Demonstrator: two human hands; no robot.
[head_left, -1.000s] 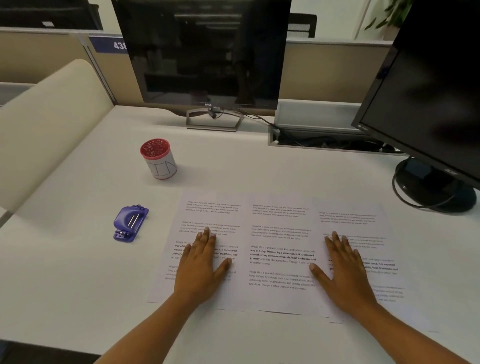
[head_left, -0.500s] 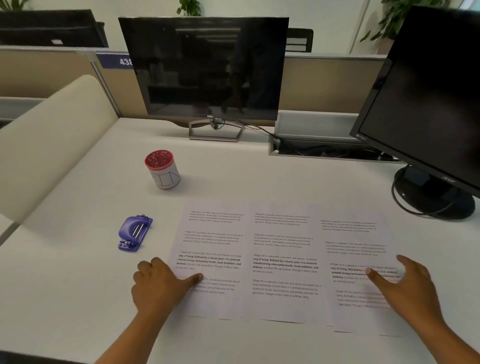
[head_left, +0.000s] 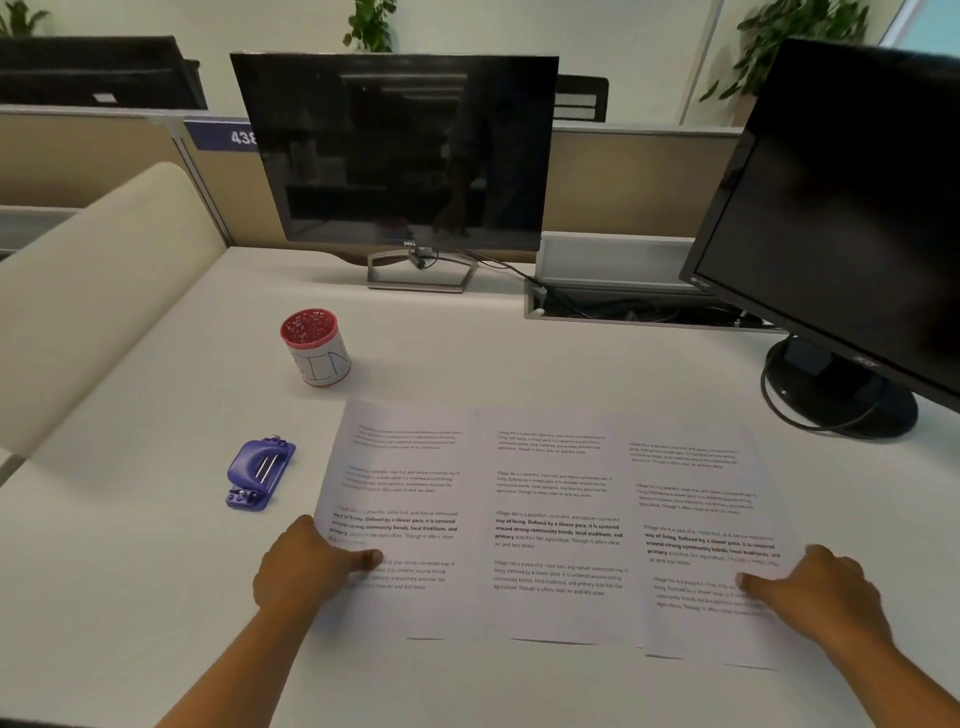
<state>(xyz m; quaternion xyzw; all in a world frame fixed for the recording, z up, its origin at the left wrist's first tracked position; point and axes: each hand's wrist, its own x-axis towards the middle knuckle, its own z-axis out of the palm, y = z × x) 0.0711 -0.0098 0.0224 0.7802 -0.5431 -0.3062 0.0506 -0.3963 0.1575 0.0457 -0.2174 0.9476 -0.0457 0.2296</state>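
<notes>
Flat palms gone: left hand (head_left: 306, 569) now pinches the left sheet (head_left: 400, 493), right hand (head_left: 826, 592) the right sheet (head_left: 696, 499). Gathering looks next.

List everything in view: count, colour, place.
printed sheets: 3, white with black text, side by side and overlapping, near desk edge
cup: 1, white with red top, behind the left sheet
punch-like tool: 1, purple, left of the sheets
back monitor: 1, black, desk rear
right monitor: 1, black, desk right
cable tray: 1, grey, between the monitors
desk: 1, white
plants: 3, green, background
left hand: grips the left sheet's edge, thumb on top
right hand: grips the right sheet's edge, thumb on top
</notes>
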